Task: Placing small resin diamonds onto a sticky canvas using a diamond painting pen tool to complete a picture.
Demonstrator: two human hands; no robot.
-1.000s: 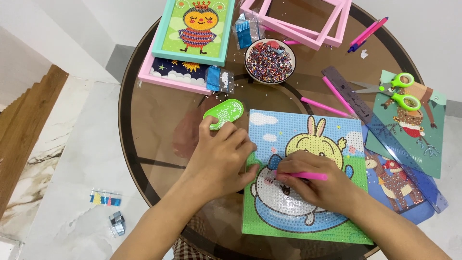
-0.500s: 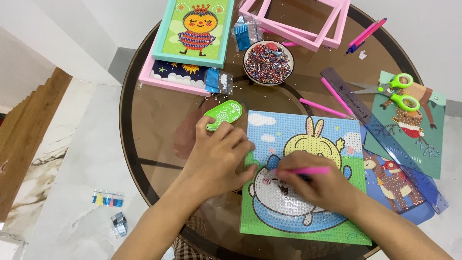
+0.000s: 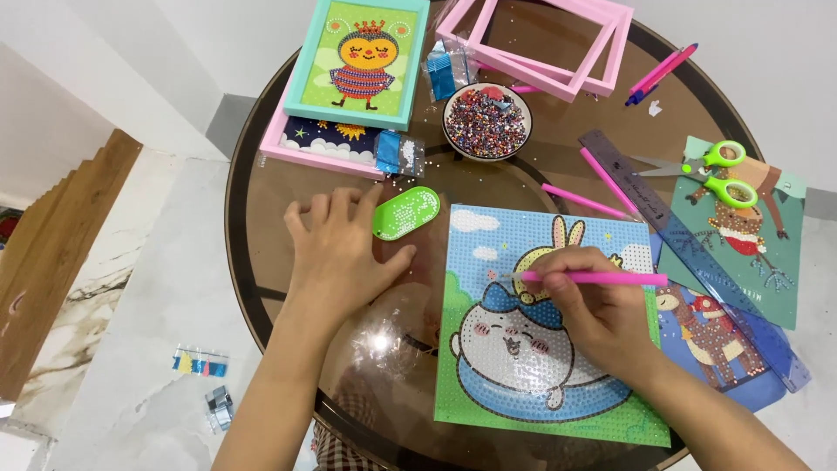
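Two hands, left (image 3: 336,253) and right (image 3: 593,314), one bead bowl (image 3: 486,121), one scissors (image 3: 715,173), one green tray (image 3: 406,212)

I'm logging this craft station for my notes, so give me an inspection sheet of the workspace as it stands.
Surface: round brown glass table, scattered loose beads.
Job's things: bead picture board of a round white animal; green oval tray of white beads.
Clutter: bowl of mixed beads, framed bee picture, pink frames, green scissors, ruler.
Grippers: left hand flat on glass beside tray; right hand holds pink pen over board.
Cables: nothing seen.
Surroundings: pale marble floor, small bead packets.
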